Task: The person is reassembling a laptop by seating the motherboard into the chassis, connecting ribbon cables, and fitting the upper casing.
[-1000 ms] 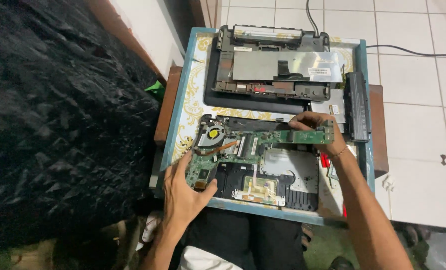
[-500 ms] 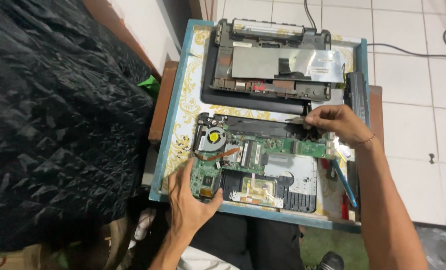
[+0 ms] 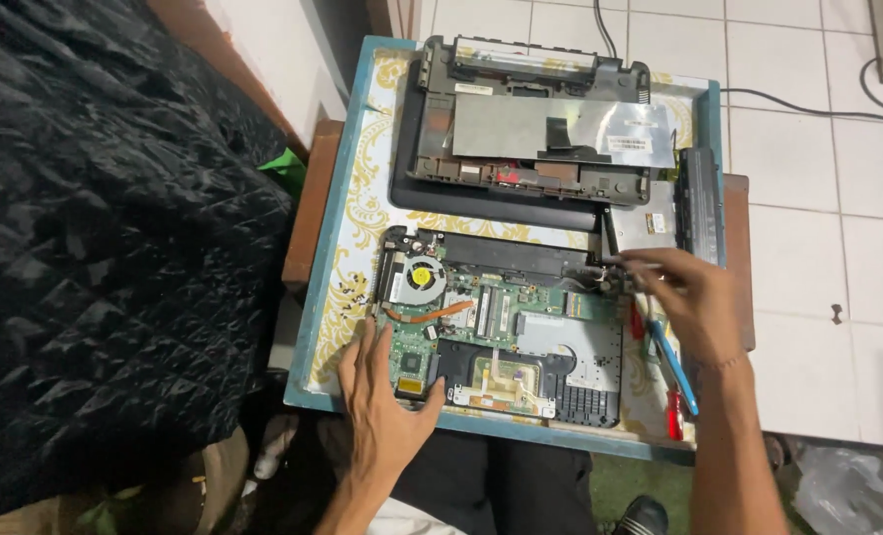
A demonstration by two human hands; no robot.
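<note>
While the left hand (image 3: 382,401) lies flat, fingers spread, right fingers (image 3: 650,266) pinch the opened laptop's (image 3: 506,332) green-boarded corner.

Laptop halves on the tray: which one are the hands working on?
The nearer half, with its green board and fan exposed; left hand and right hand touch it. The far half lies untouched.

One white rectangular label (image 3: 628,145) sits on the silver metal plate (image 3: 551,129) of the upper laptop shell (image 3: 521,119) (print too small to read). No packages, signs or screens observed.
</note>
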